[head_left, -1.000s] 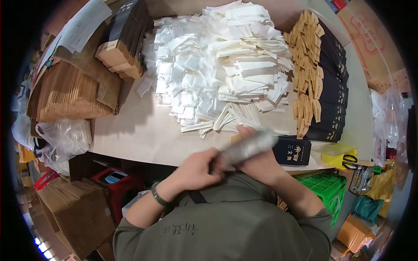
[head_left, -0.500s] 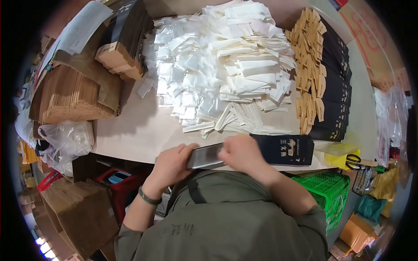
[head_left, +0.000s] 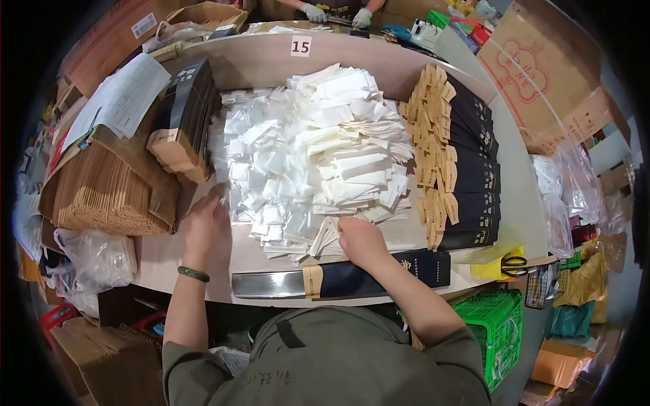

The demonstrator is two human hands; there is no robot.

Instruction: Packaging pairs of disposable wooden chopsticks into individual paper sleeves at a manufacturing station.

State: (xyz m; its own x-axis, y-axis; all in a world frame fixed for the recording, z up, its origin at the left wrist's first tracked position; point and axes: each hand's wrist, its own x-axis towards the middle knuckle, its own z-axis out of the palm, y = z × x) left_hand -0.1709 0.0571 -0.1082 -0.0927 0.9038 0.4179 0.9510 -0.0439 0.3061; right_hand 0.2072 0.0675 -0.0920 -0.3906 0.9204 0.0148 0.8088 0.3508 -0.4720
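Note:
My left hand (head_left: 203,223) reaches over the table by the left edge of the clear packets (head_left: 261,162), fingers stretched forward and apart. No object shows in it. My right hand (head_left: 363,242) is at the near edge of the white paper packets (head_left: 362,166), its fingers closed on a narrow white paper packet (head_left: 326,235); its fingertips are partly hidden. Along the table's front edge lies a flat, shiny metal plate (head_left: 267,285), its right end inside a dark sleeve (head_left: 365,276) with a brown paper end. Neither hand touches them.
Dark sleeves with brown ends (head_left: 467,183) are fanned out at the right. Bundled sleeves (head_left: 184,122) and a brown cardboard stack (head_left: 108,196) stand left. Scissors (head_left: 512,264) lie by a yellow piece at the right corner. Beyond the divider show another person's gloved hands (head_left: 338,15).
Both hands have left the metal plate and dark sleeve, which now lie on the table. My left hand moved left and forward; my right went forward to the white packets. The view has tilted up.

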